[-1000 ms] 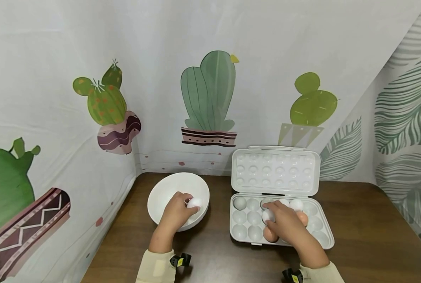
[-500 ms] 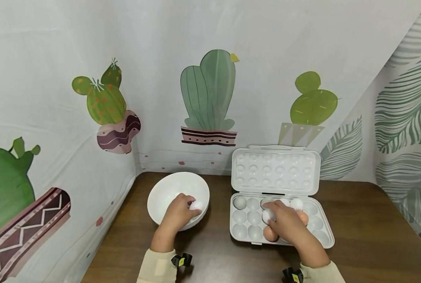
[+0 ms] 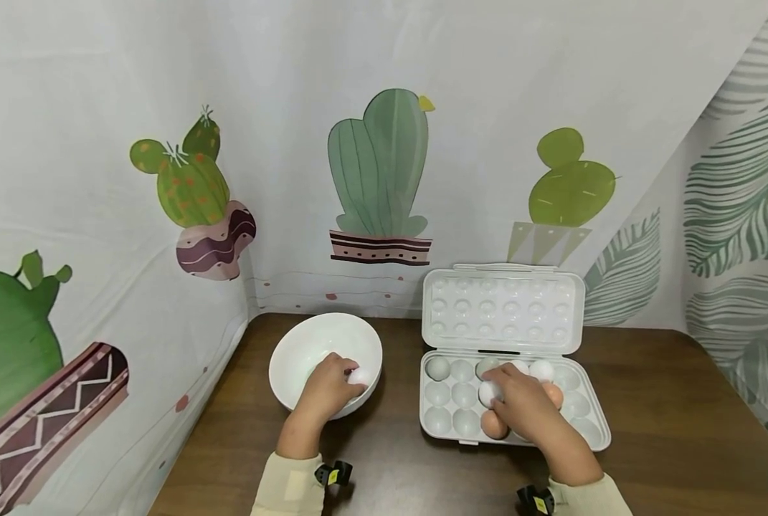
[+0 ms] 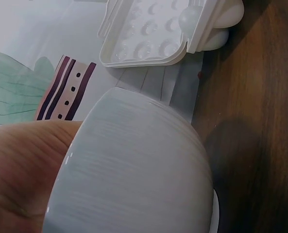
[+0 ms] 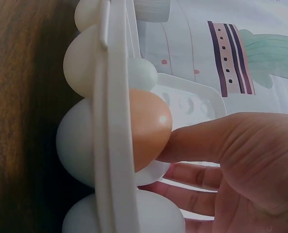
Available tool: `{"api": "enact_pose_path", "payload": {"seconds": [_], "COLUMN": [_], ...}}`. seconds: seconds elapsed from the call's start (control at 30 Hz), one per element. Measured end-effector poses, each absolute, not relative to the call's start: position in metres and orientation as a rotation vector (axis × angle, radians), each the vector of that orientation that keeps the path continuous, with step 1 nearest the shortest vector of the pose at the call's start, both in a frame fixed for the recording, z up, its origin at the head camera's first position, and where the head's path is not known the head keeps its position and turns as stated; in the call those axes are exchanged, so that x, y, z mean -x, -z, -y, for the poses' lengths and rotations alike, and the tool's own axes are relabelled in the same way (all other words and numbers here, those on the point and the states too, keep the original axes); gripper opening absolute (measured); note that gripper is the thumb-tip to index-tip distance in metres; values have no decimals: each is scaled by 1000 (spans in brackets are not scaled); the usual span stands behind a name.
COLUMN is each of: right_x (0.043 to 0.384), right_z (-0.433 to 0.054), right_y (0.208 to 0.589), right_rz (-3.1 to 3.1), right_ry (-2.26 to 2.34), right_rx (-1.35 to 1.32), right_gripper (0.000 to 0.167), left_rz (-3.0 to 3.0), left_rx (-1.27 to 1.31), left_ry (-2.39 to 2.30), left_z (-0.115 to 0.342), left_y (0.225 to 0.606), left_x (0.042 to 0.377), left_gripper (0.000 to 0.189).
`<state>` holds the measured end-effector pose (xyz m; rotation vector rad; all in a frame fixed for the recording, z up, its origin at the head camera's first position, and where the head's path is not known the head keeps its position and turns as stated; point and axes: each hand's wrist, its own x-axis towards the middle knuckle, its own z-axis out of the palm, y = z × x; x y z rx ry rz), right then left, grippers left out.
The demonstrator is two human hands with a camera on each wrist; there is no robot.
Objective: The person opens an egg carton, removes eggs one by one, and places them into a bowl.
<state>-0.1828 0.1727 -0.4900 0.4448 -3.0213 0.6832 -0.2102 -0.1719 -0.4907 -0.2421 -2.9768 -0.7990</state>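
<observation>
Well apart from carton (image 3: 503, 309), egg (image 3: 358, 377) in left grip (image 3: 327, 387) inside bowl rim (image 3: 332, 316)

The right hand (image 5: 245, 170) grips a white egg (image 5: 156, 174) behind a brown egg (image 5: 151, 127).

The left hand (image 3: 327, 390) partly covers a white egg (image 3: 361, 377), contact with the bowl (image 3: 300, 351) too hard to call! The right hand (image 3: 524, 403) hides carton (image 3: 501, 319) slots, sleeves (image 3: 288, 487) vanish off the near edge, and from the left wrist, the bowl's wall blocks that egg entirely!
</observation>
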Motion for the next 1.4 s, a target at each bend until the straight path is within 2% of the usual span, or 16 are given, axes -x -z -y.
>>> {"api": "enact_pose_path", "payload": {"seconds": [0.77, 1.4], "right_x": [187, 185], "right_z": [-174, -176], "right_y": [494, 494], "right_rz": [3002, 2960], "right_ry": [-648, -659], "right_rx": [-461, -492], "right_gripper": [37, 36], "left_rz": [3061, 3076], "left_rx": [159, 5], "left_ry": [656, 798], "left_z": [169, 170], "left_y": [492, 489], "left_x": [212, 213], "left_gripper": [41, 47]}}
